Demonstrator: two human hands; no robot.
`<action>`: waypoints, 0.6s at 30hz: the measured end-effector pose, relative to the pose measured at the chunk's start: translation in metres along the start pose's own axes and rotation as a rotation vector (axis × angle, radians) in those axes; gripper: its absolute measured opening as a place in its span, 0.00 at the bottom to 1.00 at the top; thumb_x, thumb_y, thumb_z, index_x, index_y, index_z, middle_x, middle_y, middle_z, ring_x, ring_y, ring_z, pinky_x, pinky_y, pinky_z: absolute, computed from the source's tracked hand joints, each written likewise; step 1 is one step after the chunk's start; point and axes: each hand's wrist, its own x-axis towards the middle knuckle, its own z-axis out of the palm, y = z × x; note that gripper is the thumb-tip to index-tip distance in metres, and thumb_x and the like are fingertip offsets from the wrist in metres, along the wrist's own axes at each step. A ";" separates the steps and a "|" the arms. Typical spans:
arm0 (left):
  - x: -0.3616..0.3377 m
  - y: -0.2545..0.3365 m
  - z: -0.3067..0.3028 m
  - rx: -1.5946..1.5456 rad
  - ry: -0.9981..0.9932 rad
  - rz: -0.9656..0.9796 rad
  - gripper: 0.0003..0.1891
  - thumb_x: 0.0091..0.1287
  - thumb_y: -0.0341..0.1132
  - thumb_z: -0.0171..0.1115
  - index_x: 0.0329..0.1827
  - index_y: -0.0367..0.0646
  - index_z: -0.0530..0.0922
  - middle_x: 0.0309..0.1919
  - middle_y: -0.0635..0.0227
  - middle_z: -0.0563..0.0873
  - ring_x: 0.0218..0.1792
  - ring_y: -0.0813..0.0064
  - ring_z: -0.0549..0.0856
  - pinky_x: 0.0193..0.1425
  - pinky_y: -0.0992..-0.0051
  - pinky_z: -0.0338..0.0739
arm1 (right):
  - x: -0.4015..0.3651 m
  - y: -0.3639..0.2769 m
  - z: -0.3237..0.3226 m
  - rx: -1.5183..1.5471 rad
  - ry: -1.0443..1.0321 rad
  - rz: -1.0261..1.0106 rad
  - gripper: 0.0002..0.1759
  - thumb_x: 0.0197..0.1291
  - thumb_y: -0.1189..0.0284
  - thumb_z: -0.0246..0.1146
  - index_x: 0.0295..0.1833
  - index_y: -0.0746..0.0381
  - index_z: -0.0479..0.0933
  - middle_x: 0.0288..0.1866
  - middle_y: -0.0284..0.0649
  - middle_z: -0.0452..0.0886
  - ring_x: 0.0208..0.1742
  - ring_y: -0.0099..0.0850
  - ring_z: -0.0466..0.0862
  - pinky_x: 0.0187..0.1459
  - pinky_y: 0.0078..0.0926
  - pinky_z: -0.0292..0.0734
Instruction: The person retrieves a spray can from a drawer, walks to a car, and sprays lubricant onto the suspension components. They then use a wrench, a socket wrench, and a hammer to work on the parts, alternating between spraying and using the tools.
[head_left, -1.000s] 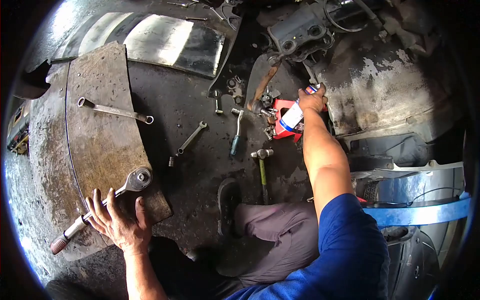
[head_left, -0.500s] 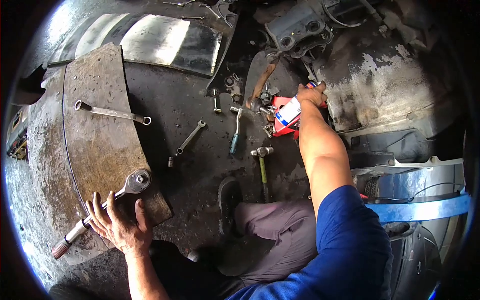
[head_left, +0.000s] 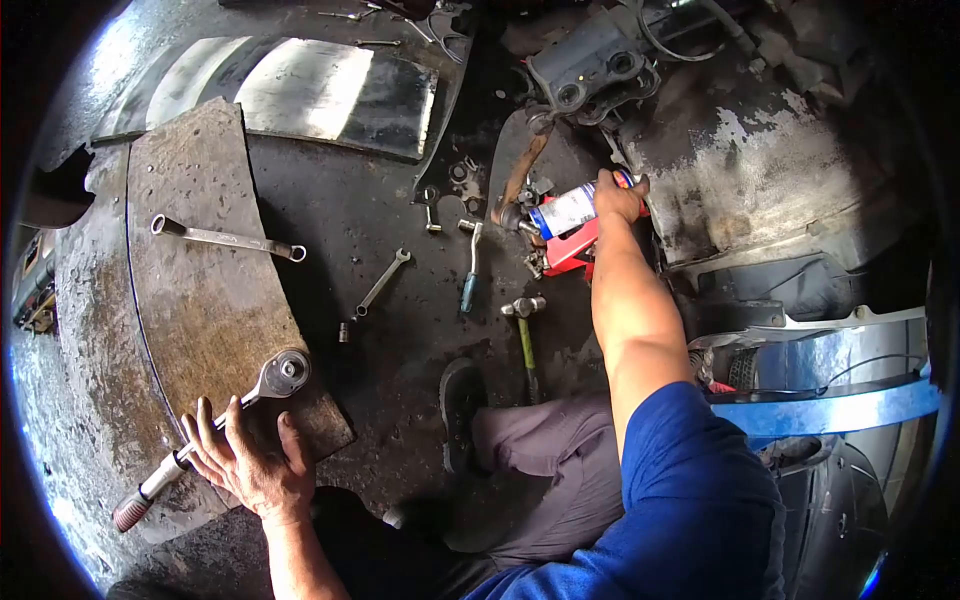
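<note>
My right hand (head_left: 620, 197) is wrapped round a white and blue spray can (head_left: 572, 211), tilted so that one end points left. That end is close to a rusty rod end (head_left: 512, 212) on the vehicle's underside. Below the can is a red metal part (head_left: 572, 250), partly covered by it. My left hand (head_left: 262, 472) has its fingers spread over the handle of a large ratchet wrench (head_left: 283, 374). The ratchet lies on a worn brown board (head_left: 215, 300), its head near the board's right edge. A ring spanner (head_left: 228, 239) lies farther up the same board.
On the dark floor lie a combination spanner (head_left: 384, 282), a socket (head_left: 344, 331), a blue-handled ratchet (head_left: 470, 268) and a ball-peen hammer (head_left: 525, 330). A black and white panel (head_left: 300, 92) lies behind. Vehicle parts (head_left: 720, 180) fill the right side.
My right hand has swung the spray can up to a flatter tilt, its left end now nearer the rod end. My left hand stays spread over the ratchet handle. The view has shifted slightly.
</note>
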 end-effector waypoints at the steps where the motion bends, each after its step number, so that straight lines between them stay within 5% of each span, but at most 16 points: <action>1: 0.000 0.000 0.000 0.000 0.003 0.002 0.28 0.61 0.51 0.62 0.63 0.48 0.72 0.69 0.57 0.66 0.74 0.48 0.56 0.75 0.44 0.42 | -0.001 0.003 -0.002 0.152 -0.020 0.035 0.54 0.51 0.54 0.66 0.76 0.63 0.45 0.66 0.60 0.69 0.65 0.51 0.73 0.62 0.37 0.71; 3: 0.000 0.000 -0.001 -0.010 -0.003 0.006 0.28 0.61 0.48 0.61 0.62 0.48 0.72 0.69 0.56 0.66 0.74 0.48 0.56 0.75 0.44 0.42 | 0.002 0.009 0.004 0.189 0.032 0.047 0.51 0.53 0.61 0.63 0.76 0.64 0.44 0.62 0.57 0.74 0.61 0.49 0.77 0.60 0.36 0.71; 5: -0.001 0.000 -0.001 -0.013 -0.005 0.007 0.27 0.60 0.48 0.61 0.62 0.47 0.72 0.69 0.56 0.66 0.74 0.48 0.56 0.75 0.44 0.42 | -0.002 0.015 0.001 0.763 -0.282 0.050 0.52 0.52 0.64 0.65 0.77 0.64 0.43 0.65 0.60 0.69 0.59 0.47 0.78 0.61 0.35 0.71; 6: -0.001 0.001 -0.001 -0.016 -0.007 0.002 0.27 0.60 0.47 0.61 0.62 0.47 0.72 0.69 0.55 0.66 0.74 0.47 0.56 0.75 0.44 0.43 | 0.006 0.022 0.011 0.612 -0.138 -0.062 0.52 0.52 0.66 0.68 0.77 0.64 0.44 0.68 0.56 0.66 0.60 0.41 0.76 0.59 0.30 0.72; 10: 0.000 0.001 -0.002 -0.007 -0.013 0.010 0.28 0.58 0.46 0.61 0.61 0.45 0.73 0.69 0.54 0.65 0.74 0.48 0.56 0.75 0.45 0.43 | 0.004 0.025 0.008 0.858 -0.210 -0.091 0.56 0.50 0.61 0.73 0.77 0.64 0.46 0.70 0.56 0.63 0.64 0.43 0.73 0.61 0.29 0.70; 14: 0.000 0.003 -0.003 -0.014 -0.021 0.010 0.28 0.58 0.46 0.61 0.60 0.43 0.73 0.69 0.53 0.65 0.74 0.48 0.56 0.75 0.45 0.42 | -0.001 0.020 0.004 0.255 0.087 -0.326 0.59 0.46 0.51 0.73 0.76 0.59 0.47 0.70 0.66 0.59 0.73 0.60 0.57 0.70 0.44 0.58; 18: -0.002 0.001 0.000 0.013 -0.002 0.023 0.28 0.58 0.45 0.61 0.62 0.46 0.72 0.71 0.57 0.64 0.75 0.52 0.56 0.76 0.49 0.42 | -0.006 0.014 -0.001 0.141 0.087 -0.265 0.58 0.46 0.52 0.71 0.77 0.58 0.45 0.68 0.69 0.60 0.69 0.61 0.62 0.67 0.45 0.62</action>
